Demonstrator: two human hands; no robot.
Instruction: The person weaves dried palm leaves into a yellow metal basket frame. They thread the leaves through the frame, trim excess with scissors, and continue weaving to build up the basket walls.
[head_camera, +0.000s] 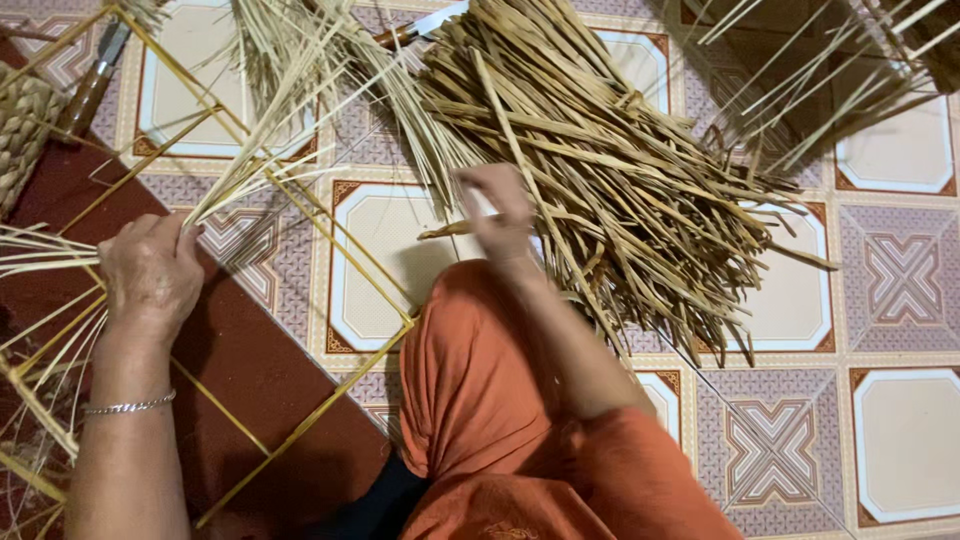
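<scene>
Straw pile (620, 190) under right hand (500, 215), left hand (150, 270) apart, gripping strands (40, 255)

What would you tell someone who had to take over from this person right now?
Left hand: closed on a bunch of thin pale strips, beside the yellow frame.
Right hand: pinching one strip at the near edge of the big straw pile; blurred.
A knife lies behind the pile; a woven piece sits far left.
Done: frame laid on the tiled floor.
Left: most of the pile is loose.
</scene>
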